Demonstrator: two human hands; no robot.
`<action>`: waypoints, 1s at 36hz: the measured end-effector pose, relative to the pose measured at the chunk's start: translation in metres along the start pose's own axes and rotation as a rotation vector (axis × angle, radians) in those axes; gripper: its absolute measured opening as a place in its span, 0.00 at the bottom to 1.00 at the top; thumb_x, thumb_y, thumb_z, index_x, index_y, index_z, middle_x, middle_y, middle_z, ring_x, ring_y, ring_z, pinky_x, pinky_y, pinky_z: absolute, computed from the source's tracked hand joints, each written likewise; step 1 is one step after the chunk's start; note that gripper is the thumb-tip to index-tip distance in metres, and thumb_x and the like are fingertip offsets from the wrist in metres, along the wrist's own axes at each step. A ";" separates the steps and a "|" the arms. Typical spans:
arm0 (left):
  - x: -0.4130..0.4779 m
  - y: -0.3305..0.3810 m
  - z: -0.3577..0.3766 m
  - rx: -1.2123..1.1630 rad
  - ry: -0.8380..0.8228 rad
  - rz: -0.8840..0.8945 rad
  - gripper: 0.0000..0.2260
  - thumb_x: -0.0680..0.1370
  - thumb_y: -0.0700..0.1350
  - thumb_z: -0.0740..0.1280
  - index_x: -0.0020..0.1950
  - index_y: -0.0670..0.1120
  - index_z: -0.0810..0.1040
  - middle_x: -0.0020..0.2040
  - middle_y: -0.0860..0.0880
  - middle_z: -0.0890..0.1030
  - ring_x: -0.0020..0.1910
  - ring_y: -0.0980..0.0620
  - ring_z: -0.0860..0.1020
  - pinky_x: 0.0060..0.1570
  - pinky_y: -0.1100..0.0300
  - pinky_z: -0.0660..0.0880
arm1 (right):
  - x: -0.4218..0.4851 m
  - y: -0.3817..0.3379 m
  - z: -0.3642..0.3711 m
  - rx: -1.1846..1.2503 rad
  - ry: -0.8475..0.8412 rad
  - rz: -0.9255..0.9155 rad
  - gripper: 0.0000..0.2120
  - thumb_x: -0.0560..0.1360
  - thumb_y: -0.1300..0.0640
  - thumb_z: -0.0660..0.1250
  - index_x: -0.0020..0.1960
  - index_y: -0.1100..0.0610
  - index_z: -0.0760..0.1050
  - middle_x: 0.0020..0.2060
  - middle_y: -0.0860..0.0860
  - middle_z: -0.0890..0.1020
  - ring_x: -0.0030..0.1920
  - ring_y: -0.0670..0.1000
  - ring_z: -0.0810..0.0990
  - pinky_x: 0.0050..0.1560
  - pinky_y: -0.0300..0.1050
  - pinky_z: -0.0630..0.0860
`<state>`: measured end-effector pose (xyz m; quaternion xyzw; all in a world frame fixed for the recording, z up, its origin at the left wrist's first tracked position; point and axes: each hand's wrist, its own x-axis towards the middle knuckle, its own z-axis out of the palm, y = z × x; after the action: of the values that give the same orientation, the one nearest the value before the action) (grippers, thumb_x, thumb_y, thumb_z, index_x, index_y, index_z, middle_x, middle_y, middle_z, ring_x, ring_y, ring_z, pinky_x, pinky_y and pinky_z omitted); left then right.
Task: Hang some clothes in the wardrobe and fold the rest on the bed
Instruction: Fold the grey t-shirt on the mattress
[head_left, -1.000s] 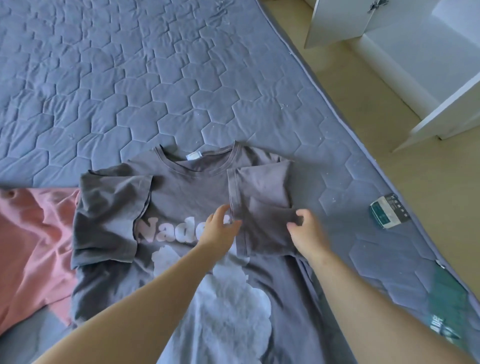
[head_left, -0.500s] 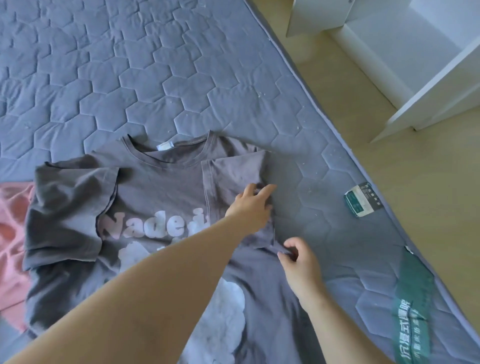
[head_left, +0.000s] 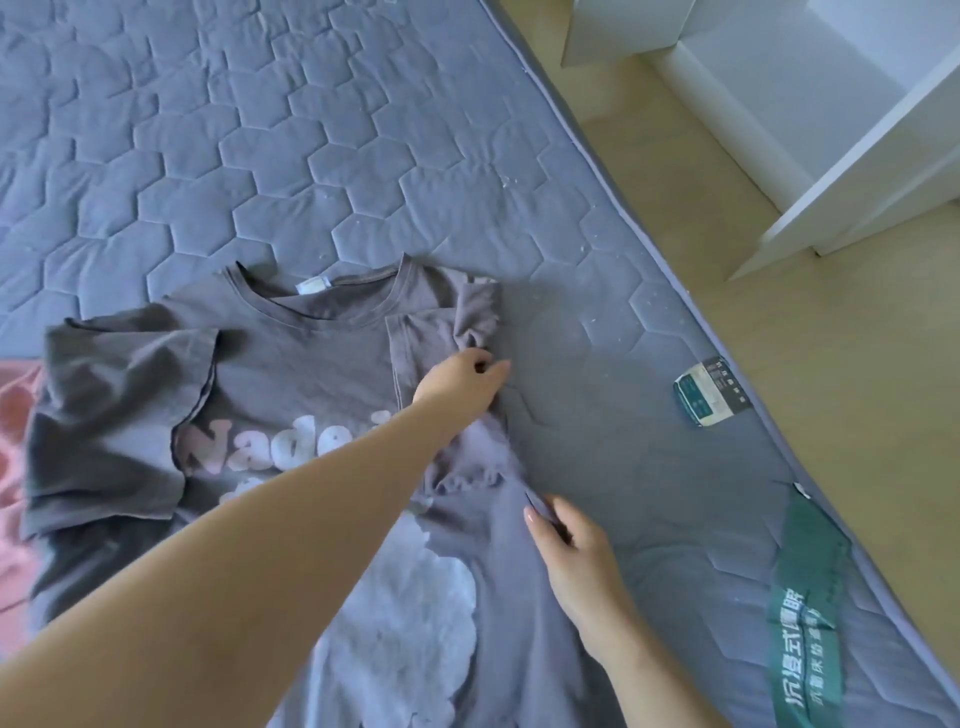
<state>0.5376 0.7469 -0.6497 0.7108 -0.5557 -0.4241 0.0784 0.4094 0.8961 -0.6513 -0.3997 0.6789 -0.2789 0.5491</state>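
A grey T-shirt with pale lettering lies front up on the quilted grey mattress. Its right sleeve is folded in over the chest and bunched. My left hand reaches across the shirt and pinches the bunched sleeve fabric near the shirt's right edge. My right hand is lower down, with its thumb and fingers closed on the shirt's right side edge. The left sleeve lies folded inward at the left.
A pink garment lies at the left edge, partly under the shirt. A small label tag and a green label sit near the mattress's right edge. White wardrobe doors stand open over the wooden floor.
My left hand moved right from the chest print to the folded sleeve's outer edge. My right hand dropped down along the shirt's right side. The sleeve is now more bunched.
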 end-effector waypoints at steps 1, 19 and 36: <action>-0.004 -0.004 -0.008 -0.109 0.068 -0.004 0.15 0.78 0.54 0.62 0.62 0.49 0.76 0.48 0.51 0.77 0.50 0.47 0.77 0.47 0.60 0.70 | -0.005 -0.007 0.006 0.050 -0.047 0.007 0.08 0.78 0.60 0.62 0.43 0.55 0.78 0.32 0.45 0.78 0.38 0.41 0.73 0.39 0.30 0.68; -0.066 -0.174 -0.172 -0.804 0.570 -0.188 0.13 0.72 0.31 0.65 0.41 0.50 0.76 0.46 0.48 0.78 0.44 0.50 0.77 0.51 0.57 0.76 | -0.065 -0.087 0.193 -0.078 -0.629 -0.064 0.15 0.81 0.53 0.55 0.64 0.43 0.73 0.58 0.38 0.78 0.60 0.35 0.73 0.60 0.26 0.65; -0.136 -0.263 -0.179 -0.340 0.354 -0.136 0.36 0.70 0.39 0.73 0.74 0.48 0.59 0.71 0.45 0.62 0.69 0.47 0.63 0.66 0.58 0.61 | -0.111 -0.040 0.234 -0.862 -0.588 0.032 0.13 0.69 0.44 0.64 0.48 0.50 0.68 0.46 0.46 0.80 0.54 0.53 0.78 0.53 0.46 0.72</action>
<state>0.8483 0.8965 -0.6207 0.7862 -0.4049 -0.3849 0.2642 0.6545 0.9832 -0.6168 -0.6405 0.5552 0.1585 0.5064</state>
